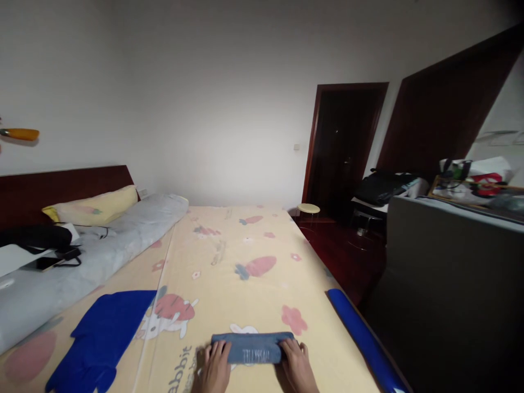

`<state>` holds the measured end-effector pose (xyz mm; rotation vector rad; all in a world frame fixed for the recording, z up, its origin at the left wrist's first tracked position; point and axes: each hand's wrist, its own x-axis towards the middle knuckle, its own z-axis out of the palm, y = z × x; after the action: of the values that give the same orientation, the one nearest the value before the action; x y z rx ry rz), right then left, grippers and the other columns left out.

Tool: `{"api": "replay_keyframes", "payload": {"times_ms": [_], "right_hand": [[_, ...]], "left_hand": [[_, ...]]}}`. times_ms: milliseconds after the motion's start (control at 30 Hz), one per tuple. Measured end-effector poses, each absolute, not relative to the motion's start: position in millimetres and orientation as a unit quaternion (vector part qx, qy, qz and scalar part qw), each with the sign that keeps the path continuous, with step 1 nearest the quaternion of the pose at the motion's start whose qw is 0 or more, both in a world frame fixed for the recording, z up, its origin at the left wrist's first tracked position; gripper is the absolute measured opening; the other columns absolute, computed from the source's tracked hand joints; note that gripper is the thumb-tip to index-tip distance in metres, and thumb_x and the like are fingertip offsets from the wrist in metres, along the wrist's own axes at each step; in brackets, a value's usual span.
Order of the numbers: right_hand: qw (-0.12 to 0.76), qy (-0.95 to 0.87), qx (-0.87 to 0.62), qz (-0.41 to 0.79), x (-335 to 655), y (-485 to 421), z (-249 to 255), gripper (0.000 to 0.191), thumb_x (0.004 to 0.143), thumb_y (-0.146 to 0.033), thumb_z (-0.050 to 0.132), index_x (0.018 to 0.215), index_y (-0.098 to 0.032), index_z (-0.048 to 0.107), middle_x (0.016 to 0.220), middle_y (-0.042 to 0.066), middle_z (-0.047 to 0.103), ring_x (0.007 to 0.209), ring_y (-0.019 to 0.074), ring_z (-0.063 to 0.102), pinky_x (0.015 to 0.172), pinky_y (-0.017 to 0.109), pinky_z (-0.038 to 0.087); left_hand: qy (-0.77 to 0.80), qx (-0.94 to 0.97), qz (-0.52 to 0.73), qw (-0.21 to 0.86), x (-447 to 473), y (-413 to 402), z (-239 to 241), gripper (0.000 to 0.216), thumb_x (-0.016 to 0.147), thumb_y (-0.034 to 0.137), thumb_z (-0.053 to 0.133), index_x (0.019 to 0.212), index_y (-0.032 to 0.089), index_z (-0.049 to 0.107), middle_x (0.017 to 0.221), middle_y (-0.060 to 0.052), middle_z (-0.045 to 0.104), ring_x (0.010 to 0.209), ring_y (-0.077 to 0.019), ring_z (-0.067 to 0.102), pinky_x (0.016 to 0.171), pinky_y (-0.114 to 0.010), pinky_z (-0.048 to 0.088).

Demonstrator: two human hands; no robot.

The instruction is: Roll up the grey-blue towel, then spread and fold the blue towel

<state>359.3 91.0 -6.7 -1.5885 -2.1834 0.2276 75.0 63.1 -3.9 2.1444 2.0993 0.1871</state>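
Left hand: laid palm-down on the left end of the folded blue-grey cloth; fingers spread flat over the edge, pressing rather than closed round it.
Right hand: the same on the right end; fingers flat on the fabric, not curled into a grasp.
Folded blue-grey cloth: a narrow, flat strip lying crosswise at the near edge of the bed, between the two hands; a line of pale lettering runs along its front, too blurred to read.
Bedsheet: cream, printed with rabbits, carrots and flowers; the cloth rests straight on it.
Blue garment: bright blue, spread flat to the left of the hands, well apart from the strip.
Blue roll: long and bright blue, lying along the right edge of the bed; possibly a rolled mat, hard to say at this angle.
Grey bolster: lies along the left side, a yellow pillow behind it.
Far side: dark door; small round stool beside the bed.
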Motion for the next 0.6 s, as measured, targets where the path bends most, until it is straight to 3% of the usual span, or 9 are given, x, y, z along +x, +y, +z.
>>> {"api": "replay_keyframes", "payload": {"times_ms": [167, 367, 600], "right_hand": [[0.193, -0.768, -0.603, 0.092, 339, 117, 19, 0.036, 0.088, -0.011, 0.032, 0.101, -0.022, 0.064, 0.1, 0.008, 0.067, 0.1, 0.0242, 0.056, 0.097, 0.041, 0.026], [0.188, -0.771, -0.602, 0.091, 340, 128, 11, 0.04, 0.085, -0.011, 0.035, 0.113, -0.023, 0.06, 0.115, 0.009, 0.064, 0.109, 0.0255, 0.052, 0.1, 0.042, 0.024], [0.191, -0.782, -0.584, 0.105, 353, 127, -9, 0.052, 0.078, -0.016, 0.041, 0.127, -0.028, 0.051, 0.132, 0.007, 0.055, 0.121, 0.0262, 0.046, 0.101, 0.043, 0.025]], "left_hand": [[0.718, 0.694, 0.045, 0.037, 87, 97, 12, 0.047, 0.083, 0.014, 0.036, 0.124, 0.025, 0.059, 0.121, -0.006, 0.064, 0.117, -0.0241, 0.052, 0.103, -0.044, 0.03], [0.694, 0.718, 0.047, 0.027, 76, 109, 8, 0.044, 0.086, 0.02, 0.037, 0.125, 0.024, 0.056, 0.125, -0.006, 0.062, 0.121, -0.024, 0.047, 0.104, -0.041, 0.027], [0.674, 0.735, 0.075, 0.01, 67, 108, 0, 0.038, 0.087, 0.023, 0.038, 0.118, 0.028, 0.057, 0.117, -0.003, 0.062, 0.113, -0.0221, 0.047, 0.101, -0.038, 0.025]]}}
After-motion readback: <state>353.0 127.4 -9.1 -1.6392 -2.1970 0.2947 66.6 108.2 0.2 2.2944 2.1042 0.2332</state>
